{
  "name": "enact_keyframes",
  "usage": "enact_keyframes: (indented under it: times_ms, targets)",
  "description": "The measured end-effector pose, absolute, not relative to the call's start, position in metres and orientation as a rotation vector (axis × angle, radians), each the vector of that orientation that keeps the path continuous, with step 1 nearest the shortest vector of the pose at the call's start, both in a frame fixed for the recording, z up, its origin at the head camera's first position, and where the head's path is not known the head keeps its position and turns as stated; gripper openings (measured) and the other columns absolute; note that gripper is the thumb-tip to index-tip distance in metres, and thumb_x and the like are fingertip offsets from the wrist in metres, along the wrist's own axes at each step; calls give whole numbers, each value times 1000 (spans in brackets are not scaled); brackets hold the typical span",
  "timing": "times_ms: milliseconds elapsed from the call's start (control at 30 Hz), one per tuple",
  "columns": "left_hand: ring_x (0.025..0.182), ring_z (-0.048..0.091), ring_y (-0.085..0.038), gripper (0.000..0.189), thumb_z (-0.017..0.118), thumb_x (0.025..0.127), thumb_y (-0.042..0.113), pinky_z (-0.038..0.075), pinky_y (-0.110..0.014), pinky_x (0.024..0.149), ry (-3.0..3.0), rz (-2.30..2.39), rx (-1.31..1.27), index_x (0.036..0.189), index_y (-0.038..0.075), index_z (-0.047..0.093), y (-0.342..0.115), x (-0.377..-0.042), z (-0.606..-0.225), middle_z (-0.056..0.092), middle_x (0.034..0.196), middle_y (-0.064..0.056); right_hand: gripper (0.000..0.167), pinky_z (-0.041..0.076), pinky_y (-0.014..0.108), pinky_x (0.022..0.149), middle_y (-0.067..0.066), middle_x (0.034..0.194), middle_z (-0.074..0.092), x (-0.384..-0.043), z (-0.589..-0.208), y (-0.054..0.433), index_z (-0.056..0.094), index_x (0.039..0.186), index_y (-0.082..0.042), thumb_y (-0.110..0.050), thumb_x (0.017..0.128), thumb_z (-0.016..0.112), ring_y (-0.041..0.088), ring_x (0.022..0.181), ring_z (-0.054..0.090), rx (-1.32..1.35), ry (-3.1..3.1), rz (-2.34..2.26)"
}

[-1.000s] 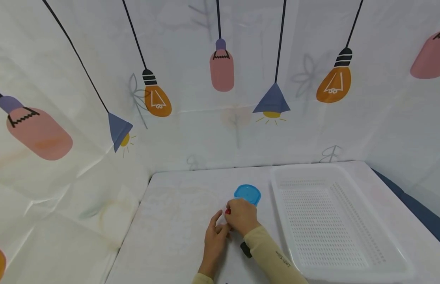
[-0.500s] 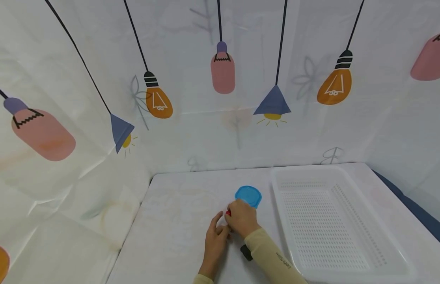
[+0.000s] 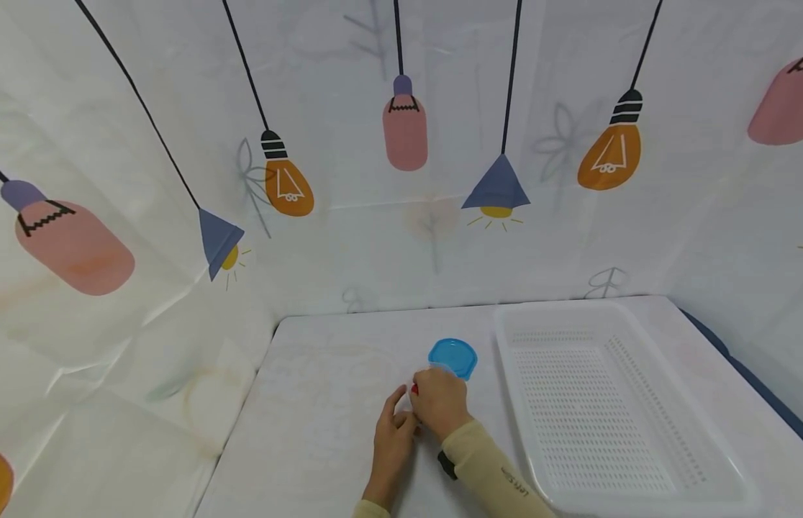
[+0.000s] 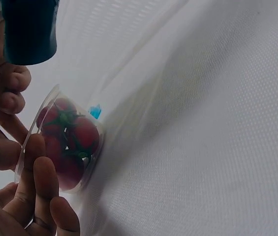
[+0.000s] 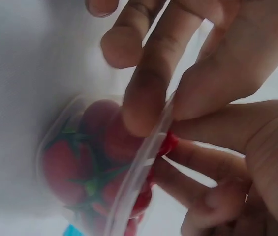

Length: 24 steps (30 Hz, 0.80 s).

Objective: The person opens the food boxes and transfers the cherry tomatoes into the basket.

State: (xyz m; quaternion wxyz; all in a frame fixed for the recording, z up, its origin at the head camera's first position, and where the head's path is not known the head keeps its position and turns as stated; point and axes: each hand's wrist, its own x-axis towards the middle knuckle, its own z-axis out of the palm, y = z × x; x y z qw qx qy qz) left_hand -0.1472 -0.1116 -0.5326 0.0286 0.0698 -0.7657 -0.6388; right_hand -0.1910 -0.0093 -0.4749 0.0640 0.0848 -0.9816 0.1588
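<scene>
A small clear plastic container (image 4: 95,147) holds several red cherry tomatoes (image 5: 67,169) with green stems. My left hand (image 3: 391,442) pinches its rim, the fingers outside and the thumb inside. From above, my right hand (image 3: 442,403) reaches over the rim, its fingertips around a cherry tomato (image 5: 168,143) at the opening. The head view shows only a bit of red by those fingers; the hands hide most of the container there. In the left wrist view the container is tilted, its opening towards the hands. Just beyond the right hand lies a blue lid (image 3: 455,355).
To the right stands a large white perforated basket (image 3: 514,403) on the white-covered table (image 3: 317,403). A dark wrist camera (image 3: 447,465) sits under the right sleeve. Behind and to the left hang white sheets (image 3: 363,244) printed with lamps.
My right hand and forearm have shifted very slightly. The left hand, the lid and the basket have kept their places.
</scene>
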Motion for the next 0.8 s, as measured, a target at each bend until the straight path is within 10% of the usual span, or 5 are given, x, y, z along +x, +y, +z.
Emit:
enact_keyframes:
  times_ms: [800]
  targets:
    - [71, 62, -15, 58, 62, 92, 11, 48, -29, 73, -2369, -1986, 189, 148, 2, 47, -114, -147, -533, 71, 78, -4, 19, 57, 42, 60, 5, 83, 65, -193, -476, -6, 76, 96, -8, -22, 84, 82, 20, 69, 62, 284, -2962, 567]
